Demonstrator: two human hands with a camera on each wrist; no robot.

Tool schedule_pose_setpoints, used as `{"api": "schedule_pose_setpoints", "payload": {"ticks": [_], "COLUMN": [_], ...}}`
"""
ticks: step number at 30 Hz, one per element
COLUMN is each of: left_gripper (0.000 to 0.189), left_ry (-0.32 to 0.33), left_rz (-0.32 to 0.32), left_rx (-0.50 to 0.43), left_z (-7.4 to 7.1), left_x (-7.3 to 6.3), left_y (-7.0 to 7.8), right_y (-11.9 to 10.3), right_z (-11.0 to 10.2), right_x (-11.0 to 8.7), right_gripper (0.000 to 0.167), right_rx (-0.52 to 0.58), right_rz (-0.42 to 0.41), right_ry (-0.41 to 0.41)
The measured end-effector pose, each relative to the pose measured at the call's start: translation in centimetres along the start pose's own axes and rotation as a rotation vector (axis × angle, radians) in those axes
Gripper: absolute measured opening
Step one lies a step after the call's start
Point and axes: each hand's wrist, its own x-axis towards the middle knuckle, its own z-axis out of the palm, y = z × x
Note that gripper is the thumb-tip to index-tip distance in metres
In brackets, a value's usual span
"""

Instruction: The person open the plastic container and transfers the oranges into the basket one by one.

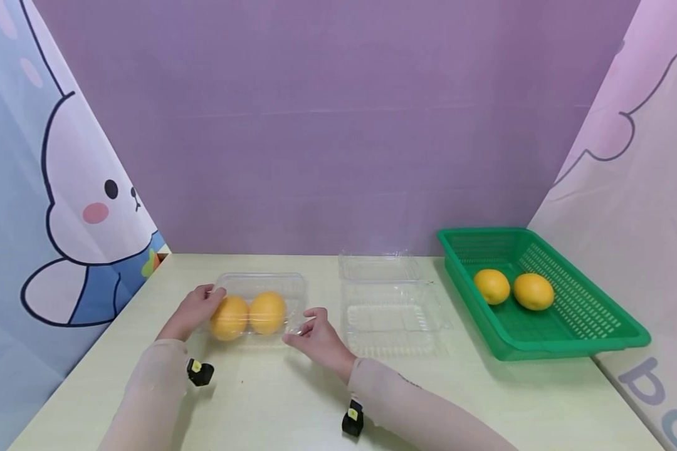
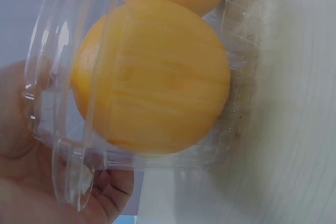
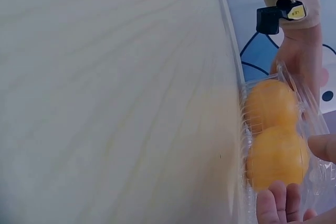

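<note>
Nearest my head camera are the two pale sleeves, the right one (image 1: 429, 404) and the left one (image 1: 152, 394), each with a black wrist unit beside it, right (image 1: 352, 423) and left (image 1: 199, 372). Each unit carries a small yellow label whose marks I can't read on my feed. A line of dark marks on the right sleeve is too small to make out as well. The largest writing I have is on the pale right-hand cloth (image 1: 615, 269): rounded letters that look like "bo", running off the edge of my view.

The clear box (image 1: 259, 275) sits in front of me, left of centre on the table (image 1: 271, 407), with two yellow-orange fruits, left (image 1: 229, 318) and right (image 1: 267, 312), side by side and touching inside it. My left wrist view shows the left grip (image 1: 194, 311) holding the box at its left end, thumb and fingers around the rim corner near a plastic tab. The right grip (image 1: 320, 343) holds the front right corner, thumb and curled fingers on different sides. I can't tell whether the rims are snapped together.

Right of that lies an open clear container (image 1: 392, 318), and beyond it a green basket (image 1: 575, 347) with two more fruits, left (image 1: 491, 287) and right (image 1: 533, 292), near each other.
</note>
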Motion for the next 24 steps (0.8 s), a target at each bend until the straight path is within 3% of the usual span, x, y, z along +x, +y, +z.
{"api": "schedule_pose_setpoints", "payload": {"ticks": [24], "left_gripper": [0.087], "left_ry": [0.001], "left_rz": [0.024], "left_rx": [-0.002], "left_z": [-0.06], "left_x": [-0.05], "left_y": [0.14], "right_y": [0.32], "right_z": [0.61], "right_x": [-0.21], "right_gripper": [0.056], "right_rx": [0.073], "right_rz": [0.034], "right_ry": [0.010]}}
